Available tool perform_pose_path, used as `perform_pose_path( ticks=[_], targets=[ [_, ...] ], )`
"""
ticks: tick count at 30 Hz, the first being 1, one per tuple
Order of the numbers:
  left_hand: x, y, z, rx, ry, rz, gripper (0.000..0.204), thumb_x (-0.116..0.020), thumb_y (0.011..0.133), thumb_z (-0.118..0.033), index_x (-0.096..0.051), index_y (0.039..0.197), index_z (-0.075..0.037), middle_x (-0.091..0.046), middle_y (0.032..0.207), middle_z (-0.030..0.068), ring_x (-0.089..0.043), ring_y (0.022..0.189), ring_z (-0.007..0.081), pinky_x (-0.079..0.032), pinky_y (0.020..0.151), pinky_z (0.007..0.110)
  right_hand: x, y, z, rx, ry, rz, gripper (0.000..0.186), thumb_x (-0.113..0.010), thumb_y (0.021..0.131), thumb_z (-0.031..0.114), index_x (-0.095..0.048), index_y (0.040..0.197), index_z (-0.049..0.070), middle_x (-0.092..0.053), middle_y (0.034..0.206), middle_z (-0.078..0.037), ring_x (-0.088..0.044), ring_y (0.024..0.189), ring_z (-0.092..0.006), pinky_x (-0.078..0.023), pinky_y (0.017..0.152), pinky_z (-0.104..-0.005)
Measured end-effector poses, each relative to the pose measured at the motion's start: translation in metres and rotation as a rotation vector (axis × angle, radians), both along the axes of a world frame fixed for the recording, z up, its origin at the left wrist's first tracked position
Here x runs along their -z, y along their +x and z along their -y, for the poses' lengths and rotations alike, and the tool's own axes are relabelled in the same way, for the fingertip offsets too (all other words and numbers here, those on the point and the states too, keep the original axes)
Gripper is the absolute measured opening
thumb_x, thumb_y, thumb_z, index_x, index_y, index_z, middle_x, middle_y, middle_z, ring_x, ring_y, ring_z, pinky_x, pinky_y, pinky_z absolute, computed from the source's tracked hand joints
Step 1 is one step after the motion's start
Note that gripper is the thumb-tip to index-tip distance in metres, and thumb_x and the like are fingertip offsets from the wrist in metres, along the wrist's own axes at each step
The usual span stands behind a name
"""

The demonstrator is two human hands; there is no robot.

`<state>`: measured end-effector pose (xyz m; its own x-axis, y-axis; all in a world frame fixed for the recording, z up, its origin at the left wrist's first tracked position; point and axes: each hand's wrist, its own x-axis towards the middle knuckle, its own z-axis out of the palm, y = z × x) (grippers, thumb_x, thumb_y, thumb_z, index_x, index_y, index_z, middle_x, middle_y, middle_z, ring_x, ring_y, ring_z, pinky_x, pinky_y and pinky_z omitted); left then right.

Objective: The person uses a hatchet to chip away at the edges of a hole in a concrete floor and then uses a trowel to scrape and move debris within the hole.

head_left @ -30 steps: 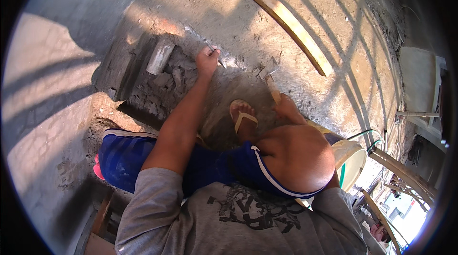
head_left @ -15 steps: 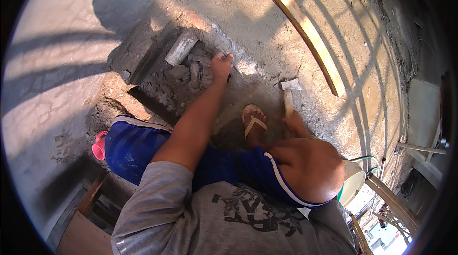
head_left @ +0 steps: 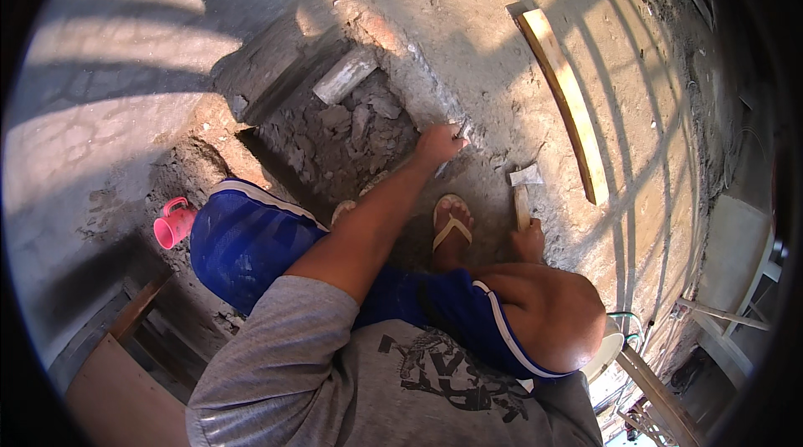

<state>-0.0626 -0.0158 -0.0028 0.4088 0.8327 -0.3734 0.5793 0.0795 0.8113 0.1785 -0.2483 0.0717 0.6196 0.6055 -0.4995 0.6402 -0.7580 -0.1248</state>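
Observation:
My left hand (head_left: pixel 441 144) is closed around a thin metal chisel (head_left: pixel 462 131), held at the pale broken concrete edge (head_left: pixel 431 89) beside a pit. Most of the chisel is hidden by the fingers. Lower right, my right hand (head_left: pixel 529 240) grips the wooden handle of a hatchet (head_left: pixel 524 188). Its flared grey head points away from me, over the ground and apart from the chisel. Inside the pit lie loose grey rubble chunks (head_left: pixel 360 122) and a short pale cylinder, like a piece of pipe (head_left: pixel 345 76).
A long wooden board (head_left: pixel 569 108) lies on the ground to the right. My sandalled foot (head_left: pixel 452 221) is between the hands. Left of my knee is a pink mug (head_left: pixel 174 223). A pale bucket (head_left: pixel 604 355) is partly hidden behind my other knee.
My left hand with the chisel has moved right, from over the rubble side to the concrete edge. The hatchet stays in my right hand, about where it was. The whole view has shifted slightly.

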Motion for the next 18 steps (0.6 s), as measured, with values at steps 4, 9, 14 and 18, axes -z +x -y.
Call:
perform_pose_path(
  ticks=[4, 9, 14, 18],
  targets=[
    [0.007, 0.0, 0.004, 0.058, 0.08, -0.093, 0.034, -0.075, 0.083, -0.034, -0.069, 0.094, -0.002, -0.07, 0.092, 0.0229, -0.067, 0.089, 0.0424, -0.051, 0.077, 0.05, 0.006, 0.008, 0.006, -0.049, 0.045, 0.019, 0.049, -0.07, 0.074, 0.017, -0.06, 0.118, 0.001, -0.069, 0.108, -0.03, -0.065, 0.105, -0.0494, -0.051, 0.092, -0.0533],
    [0.014, 0.009, 0.008, -0.215, -0.006, 0.119, 0.035, -0.075, 0.085, -0.034, -0.067, 0.093, -0.001, -0.07, 0.089, 0.0225, -0.067, 0.088, 0.0425, -0.05, 0.076, 0.05, 0.005, 0.017, 0.007, -0.083, -0.024, 0.065, 0.048, -0.072, 0.074, 0.02, -0.062, 0.117, 0.0, -0.07, 0.105, -0.029, -0.066, 0.102, -0.0495, -0.051, 0.09, -0.0543],
    [0.022, 0.006, -0.04, -0.796, 0.045, 0.319, 0.022, -0.075, 0.087, -0.019, -0.066, 0.095, 0.001, -0.072, 0.086, 0.0183, -0.071, 0.083, 0.0329, -0.053, 0.074, 0.042, 0.0, 0.024, -0.013, 0.019, -0.071, -0.372, 0.046, -0.081, 0.078, 0.027, -0.062, 0.108, -0.002, -0.071, 0.092, -0.017, -0.069, 0.08, -0.0305, -0.057, 0.071, -0.0427],
    [0.016, -0.001, -0.077, -0.954, 0.184, 0.534, 0.017, -0.071, 0.09, -0.006, -0.065, 0.105, 0.0, -0.07, 0.089, 0.0044, -0.065, 0.082, 0.0114, -0.051, 0.074, 0.03, -0.009, 0.029, -0.018, 0.383, -0.112, -0.722, 0.031, -0.079, 0.086, 0.025, -0.063, 0.102, 0.004, -0.063, 0.079, -0.006, -0.063, 0.066, -0.0179, -0.054, 0.058, -0.0344]
  ],
)
